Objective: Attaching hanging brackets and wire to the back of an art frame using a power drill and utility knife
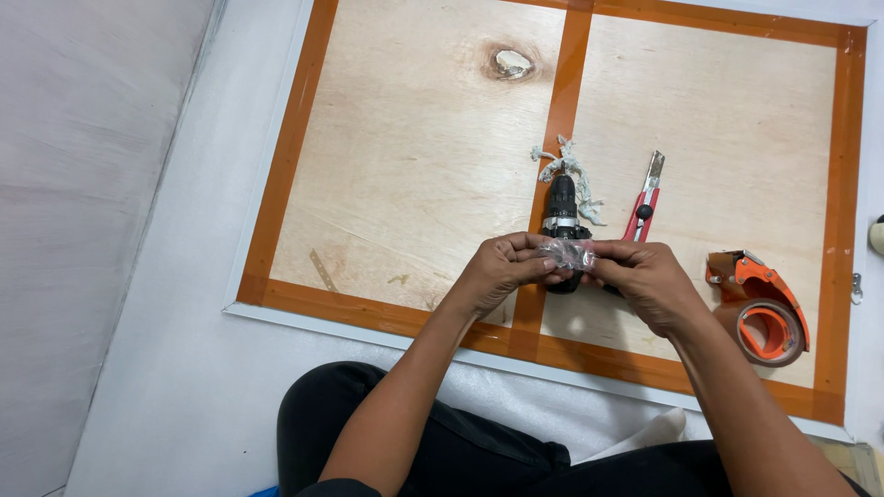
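A small crumpled piece of clear plastic film (567, 253) is held between both hands above the plywood panel with orange tape borders (414, 184). The left hand (502, 270) pinches its left end, grip closed on the film; the right hand (645, 276) pinches its right end likewise. Directly beneath lies a black cordless drill (562, 216), with a wad of white shredded material (566, 170) at its chuck. A red utility knife (645, 204) lies just beside the drill. An orange tape dispenser (764, 308) sits near the right hand.

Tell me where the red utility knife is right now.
The red utility knife lies on the plywood board, right of centre, just beyond the right hand, beside the black drill.
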